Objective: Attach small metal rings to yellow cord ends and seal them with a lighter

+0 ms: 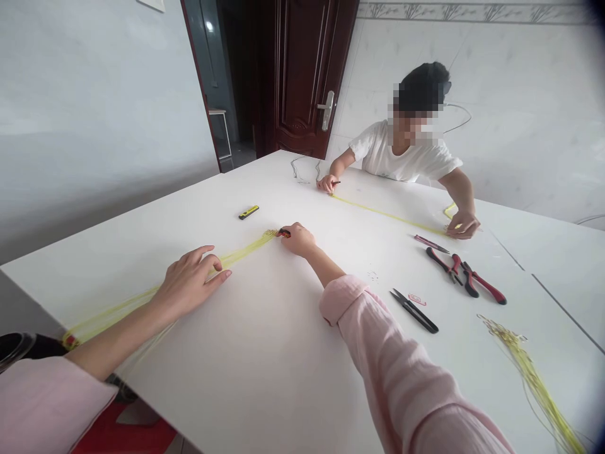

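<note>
From the head view, our white worktop (265, 353) has its left edge slanting away to a far corner by the door (302, 75); an open stretch of surface lies between our forearms. On the right, black snips (428, 322), red-handled pliers (491, 289) and a second yellow bundle (534, 372) take up space, and a co-worker (409, 154) sits at the far edge, hands on a yellow strand.

Our left hand (189, 284) is loosely spread over the yellow cords (246, 250), which run to the left edge; we cannot tell whether it presses them. Our right hand (299, 239) pinches a small black-and-orange tool (285, 233) just beside their looped end.

Near the snips lies a red-bordered label (417, 300), its writing too small for us to read.
</note>
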`<state>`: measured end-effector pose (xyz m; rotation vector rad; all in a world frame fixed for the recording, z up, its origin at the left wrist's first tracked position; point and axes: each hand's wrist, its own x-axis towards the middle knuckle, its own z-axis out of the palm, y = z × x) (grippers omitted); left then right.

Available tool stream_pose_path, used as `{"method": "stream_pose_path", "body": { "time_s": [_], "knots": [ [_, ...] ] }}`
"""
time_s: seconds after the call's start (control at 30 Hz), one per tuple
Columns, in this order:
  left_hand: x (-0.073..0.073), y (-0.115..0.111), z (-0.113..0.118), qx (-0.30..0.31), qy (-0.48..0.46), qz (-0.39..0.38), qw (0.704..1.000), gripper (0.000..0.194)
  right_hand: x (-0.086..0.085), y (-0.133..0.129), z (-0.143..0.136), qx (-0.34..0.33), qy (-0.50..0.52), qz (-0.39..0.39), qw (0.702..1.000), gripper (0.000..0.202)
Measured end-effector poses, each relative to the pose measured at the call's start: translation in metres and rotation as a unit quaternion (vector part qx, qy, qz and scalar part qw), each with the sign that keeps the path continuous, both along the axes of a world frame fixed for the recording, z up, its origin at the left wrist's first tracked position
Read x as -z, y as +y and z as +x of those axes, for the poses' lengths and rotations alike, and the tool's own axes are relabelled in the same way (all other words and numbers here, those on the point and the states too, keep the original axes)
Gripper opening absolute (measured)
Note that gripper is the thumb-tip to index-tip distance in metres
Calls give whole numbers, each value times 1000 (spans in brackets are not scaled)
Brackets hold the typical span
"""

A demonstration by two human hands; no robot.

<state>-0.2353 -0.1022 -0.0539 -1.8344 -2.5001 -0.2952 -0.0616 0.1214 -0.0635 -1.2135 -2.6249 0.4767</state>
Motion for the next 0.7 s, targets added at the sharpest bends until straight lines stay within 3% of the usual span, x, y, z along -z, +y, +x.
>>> {"method": "stream_pose_path", "body": {
  "time_s": [0.07, 0.3, 0.47, 0.7],
  "knots": [
    [-2, 4, -1, -21, -24, 1, 1000, 45, -2, 1, -1, -17, 0, 10, 1000, 41],
    [-4, 29, -2, -48, -39, -79, 995, 74, -16, 16, -23, -122, -46, 32, 991, 45],
    [-3, 38, -6, -42, -37, -90, 994, 73, -26, 24, -43, -190, -80, 26, 978, 31],
    [-5, 44, -5, -31, -52, -75, 995, 64, -28, 26, -43, -196, -85, 19, 977, 18]
  ]
}}
